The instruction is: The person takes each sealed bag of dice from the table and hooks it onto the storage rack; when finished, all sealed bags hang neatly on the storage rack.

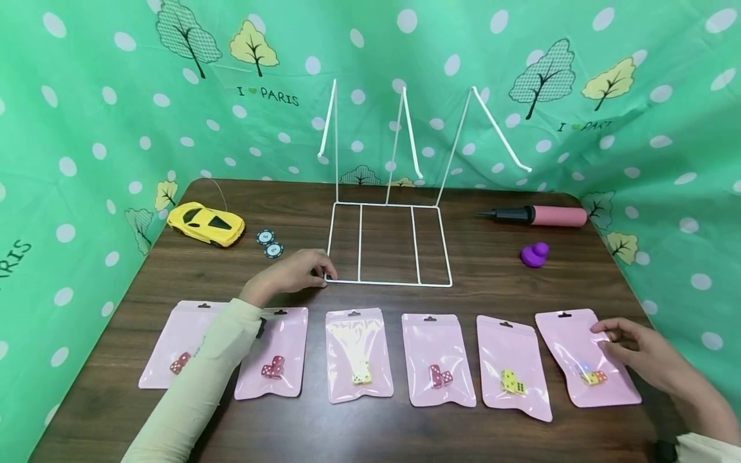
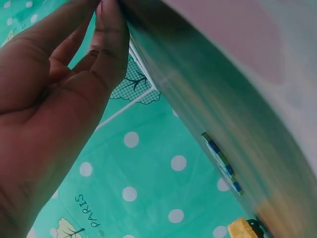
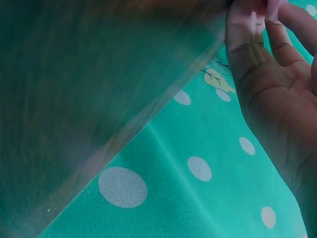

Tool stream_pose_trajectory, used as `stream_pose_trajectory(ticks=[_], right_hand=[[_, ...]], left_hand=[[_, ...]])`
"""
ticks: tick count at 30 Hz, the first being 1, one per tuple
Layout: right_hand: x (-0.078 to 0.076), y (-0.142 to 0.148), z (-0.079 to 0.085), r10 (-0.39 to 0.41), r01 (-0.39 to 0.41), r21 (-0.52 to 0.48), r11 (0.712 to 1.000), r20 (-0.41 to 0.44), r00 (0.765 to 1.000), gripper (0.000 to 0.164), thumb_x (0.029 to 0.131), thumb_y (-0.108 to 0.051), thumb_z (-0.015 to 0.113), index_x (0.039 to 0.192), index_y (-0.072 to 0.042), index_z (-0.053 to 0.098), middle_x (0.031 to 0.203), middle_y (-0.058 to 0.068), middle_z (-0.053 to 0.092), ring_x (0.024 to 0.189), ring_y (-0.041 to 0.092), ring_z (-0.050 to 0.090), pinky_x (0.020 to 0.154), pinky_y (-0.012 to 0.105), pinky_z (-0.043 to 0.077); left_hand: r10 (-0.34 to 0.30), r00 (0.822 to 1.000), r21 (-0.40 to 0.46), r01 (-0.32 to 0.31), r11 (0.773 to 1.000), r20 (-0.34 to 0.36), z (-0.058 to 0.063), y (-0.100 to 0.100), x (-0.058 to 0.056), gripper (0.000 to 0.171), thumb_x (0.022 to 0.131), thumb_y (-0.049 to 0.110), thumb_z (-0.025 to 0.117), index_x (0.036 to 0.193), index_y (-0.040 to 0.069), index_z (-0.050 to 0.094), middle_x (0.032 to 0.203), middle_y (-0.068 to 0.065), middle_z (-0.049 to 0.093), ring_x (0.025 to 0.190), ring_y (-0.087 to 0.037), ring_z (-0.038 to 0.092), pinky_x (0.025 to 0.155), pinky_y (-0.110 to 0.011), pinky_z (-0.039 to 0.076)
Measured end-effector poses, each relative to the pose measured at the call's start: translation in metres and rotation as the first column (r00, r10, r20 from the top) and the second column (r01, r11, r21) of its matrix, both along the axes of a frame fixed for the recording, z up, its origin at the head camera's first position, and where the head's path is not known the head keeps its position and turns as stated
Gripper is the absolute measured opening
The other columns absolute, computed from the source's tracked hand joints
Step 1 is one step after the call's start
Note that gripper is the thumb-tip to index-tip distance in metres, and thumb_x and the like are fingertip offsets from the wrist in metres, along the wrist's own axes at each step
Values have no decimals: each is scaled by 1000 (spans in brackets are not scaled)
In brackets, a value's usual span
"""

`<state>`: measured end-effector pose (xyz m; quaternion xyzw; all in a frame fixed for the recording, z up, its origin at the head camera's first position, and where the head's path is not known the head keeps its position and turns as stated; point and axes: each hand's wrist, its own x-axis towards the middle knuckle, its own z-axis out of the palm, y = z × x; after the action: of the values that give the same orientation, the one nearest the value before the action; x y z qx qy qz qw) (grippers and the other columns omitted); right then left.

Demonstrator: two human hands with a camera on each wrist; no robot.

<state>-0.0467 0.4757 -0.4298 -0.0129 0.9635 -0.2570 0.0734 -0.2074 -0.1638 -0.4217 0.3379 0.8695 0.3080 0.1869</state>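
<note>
A white wire rack [image 1: 389, 283] with three upright hook arms stands at the middle of the table. My left hand [image 1: 298, 270] holds its front left base corner between thumb and fingers; the left wrist view shows the fingertips meeting, their contact partly hidden. At the right end of a row of pink zip bags lies one bag [image 1: 587, 360] with several coloured dice [image 1: 592, 375] showing through its front. My right hand [image 1: 642, 350] pinches that bag's right edge, and a bit of pink film [image 3: 273, 9] shows between the fingers in the right wrist view.
Other pink bags with red or yellow dice lie leftward, such as one bag [image 1: 359, 334] near the middle. A yellow toy car [image 1: 205, 224] and two poker chips [image 1: 269, 244] sit left. A pink-and-black hand pump [image 1: 538, 216] and a purple duck [image 1: 534, 254] are right.
</note>
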Motion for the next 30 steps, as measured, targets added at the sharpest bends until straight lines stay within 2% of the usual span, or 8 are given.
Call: stream_pose_trajectory(ticks=[5,9,12,14,19,23,28,30], right_hand=[[2,1,1,-5,7,41,999,-46,999,15,99,2,71,114,5,68,103,6,62,83,-6,45,67,17,38],[4,3,0,-13,14,11,1000,-72,997,15,99,2,72,113,5,69,104,-14,64,86,-10,46,67,16,39],[5,4,-1,-19,16,-35,999,-95,995,14,99,2,71,112,4,69,103,-34,57,89,-15,47,68,13,40],[7,4,-1,-27,18,-76,997,-120,992,14,98,5,71,111,0,70,103,-40,54,92,-18,46,70,10,39],[8,1,7,-75,42,-183,982,-176,981,33,97,11,68,110,-18,75,104,-40,55,90,-18,49,71,7,39],[8,-5,22,-109,69,-189,980,-211,971,50,99,11,64,117,-35,71,107,-43,49,79,-12,53,63,11,43],[8,-19,44,-185,141,-216,966,-204,961,60,104,5,59,127,-50,62,109,-32,43,62,-1,57,49,21,45],[7,-26,51,-214,171,-215,962,-195,957,62,107,2,57,129,-56,58,112,-28,43,63,1,58,46,25,45]], left_hand=[[9,1000,11,-9,1000,-17,-1,5,0,16,96,-8,73,106,3,79,108,-9,70,96,-24,68,91,-42,58],[17,1000,6,-17,1000,-18,-2,5,0,15,96,-8,73,104,3,78,107,-9,69,95,-23,68,90,-41,58],[26,1000,4,-26,1000,-10,-2,4,0,15,96,-8,73,104,4,78,108,-10,69,95,-23,68,90,-41,58],[33,999,3,-33,999,-2,-1,4,1,15,96,-8,73,104,4,79,109,-10,69,95,-24,68,90,-41,58],[40,999,-1,-40,999,-1,-1,3,1,16,97,-8,72,104,4,79,111,-10,69,95,-23,67,90,-41,58],[39,999,1,-39,999,-1,-1,2,1,16,97,-9,72,104,4,79,111,-10,69,95,-23,67,90,-40,58],[36,999,8,-36,999,-1,0,2,2,15,97,-9,72,104,3,79,110,-10,69,95,-23,67,89,-40,58],[35,999,11,-35,999,-1,1,2,2,16,97,-9,72,104,3,79,110,-10,69,95,-23,67,89,-40,58]])
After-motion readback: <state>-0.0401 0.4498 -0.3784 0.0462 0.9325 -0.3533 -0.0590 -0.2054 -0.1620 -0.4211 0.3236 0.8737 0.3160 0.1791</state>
